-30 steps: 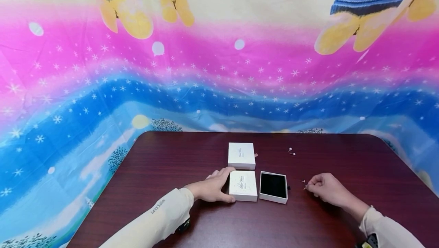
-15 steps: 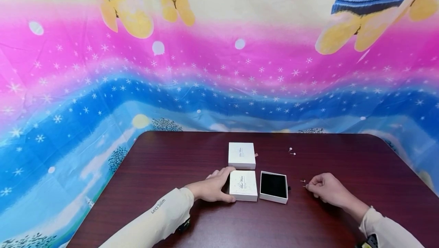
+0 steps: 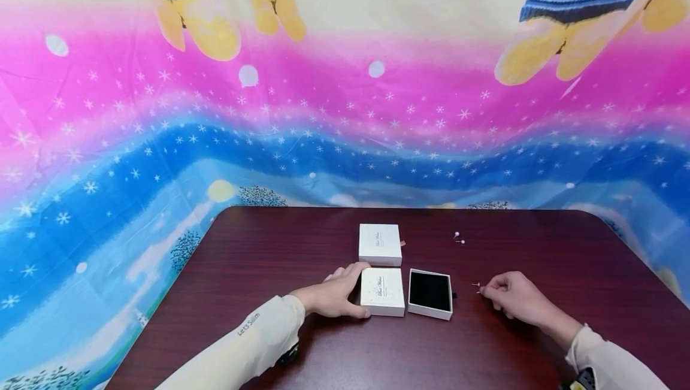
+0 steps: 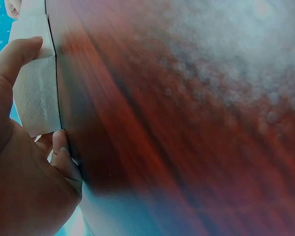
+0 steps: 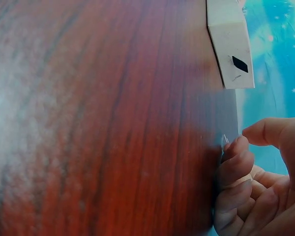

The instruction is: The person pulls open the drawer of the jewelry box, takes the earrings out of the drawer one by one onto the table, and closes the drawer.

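My left hand (image 3: pixel 335 295) rests at the left side of a white printed box (image 3: pixel 383 292), its thumb along the near side and its fingers round the far left corner. In the left wrist view, the thumb and fingers hold that box's pale side (image 4: pixel 38 96). To the right sits an open white box tray (image 3: pixel 430 294) with black padding and a small dark tab. My right hand (image 3: pixel 514 297) pinches a tiny stud earring (image 3: pixel 478 292) low over the table. Another stud earring (image 3: pixel 476 284) lies just beyond those fingertips. In the right wrist view, only a thin pin (image 5: pixel 225 139) shows there.
A second white box (image 3: pixel 380 244) with a small tab stands behind the first. Two pearl-headed stud earrings (image 3: pixel 459 238) lie farther back on the dark red table (image 3: pixel 291 246). A printed cloth (image 3: pixel 334 102) hangs behind the table.
Both hands stay in the same places. The stud earring at the right fingertips has shifted slightly in its tilt. The boxes and the other earrings have not moved.
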`<act>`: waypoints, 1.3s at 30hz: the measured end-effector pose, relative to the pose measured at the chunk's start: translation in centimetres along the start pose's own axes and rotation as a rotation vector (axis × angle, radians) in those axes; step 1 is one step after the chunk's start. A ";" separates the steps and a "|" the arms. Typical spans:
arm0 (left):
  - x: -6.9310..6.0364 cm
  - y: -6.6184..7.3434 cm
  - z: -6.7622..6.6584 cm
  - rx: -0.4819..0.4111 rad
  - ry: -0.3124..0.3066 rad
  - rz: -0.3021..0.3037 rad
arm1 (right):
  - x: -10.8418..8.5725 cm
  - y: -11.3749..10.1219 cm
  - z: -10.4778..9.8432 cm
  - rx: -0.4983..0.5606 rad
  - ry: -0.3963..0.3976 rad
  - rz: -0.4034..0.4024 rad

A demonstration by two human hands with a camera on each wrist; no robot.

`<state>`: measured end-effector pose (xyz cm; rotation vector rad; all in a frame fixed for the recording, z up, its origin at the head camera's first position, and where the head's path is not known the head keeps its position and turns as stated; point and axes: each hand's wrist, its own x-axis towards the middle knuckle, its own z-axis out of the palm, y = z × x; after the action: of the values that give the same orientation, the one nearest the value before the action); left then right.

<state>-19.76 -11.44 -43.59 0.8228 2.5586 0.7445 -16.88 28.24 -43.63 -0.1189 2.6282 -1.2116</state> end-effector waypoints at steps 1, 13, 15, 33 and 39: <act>0.0 0.0 0.0 0.000 0.000 0.001 | 0.0 0.0 0.0 0.003 -0.002 -0.002; 0.1 -0.3 0.0 -0.001 0.002 -0.004 | 0.1 -0.6 -0.2 -0.032 0.029 -0.030; 0.1 -0.3 0.0 -0.001 0.002 -0.004 | 0.1 -0.7 -0.2 -0.045 0.042 -0.035; 0.1 -0.2 0.2 -0.011 -0.008 -0.002 | -0.4 -2.2 0.2 -0.054 0.084 -0.087; 0.1 -0.2 0.1 -0.015 -0.011 -0.004 | -0.6 -3.1 0.5 -0.062 0.084 -0.087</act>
<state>-19.87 -11.52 -43.79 0.8146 2.5410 0.7556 -16.30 25.96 -41.50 -0.1995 2.7614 -1.1867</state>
